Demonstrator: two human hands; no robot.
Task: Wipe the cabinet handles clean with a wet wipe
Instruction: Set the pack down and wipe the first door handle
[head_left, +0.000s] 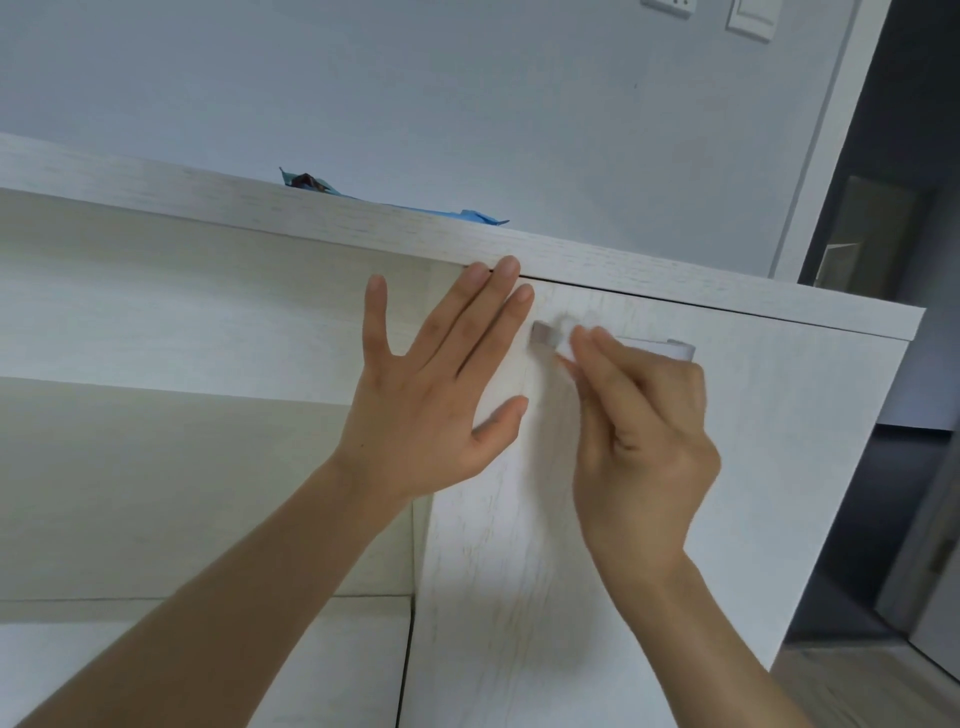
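a pale grey wall (467, 104) rose behind the white wood-grain cabinet (208, 202), with two white wall plates (750, 18) near the top. a dark doorway (893, 208) opened at right, above a wooden floor (852, 686).

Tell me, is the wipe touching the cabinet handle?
Touching. The head view shows the right hand pressing the wipe onto the handle, covering part of it with no gap between them.
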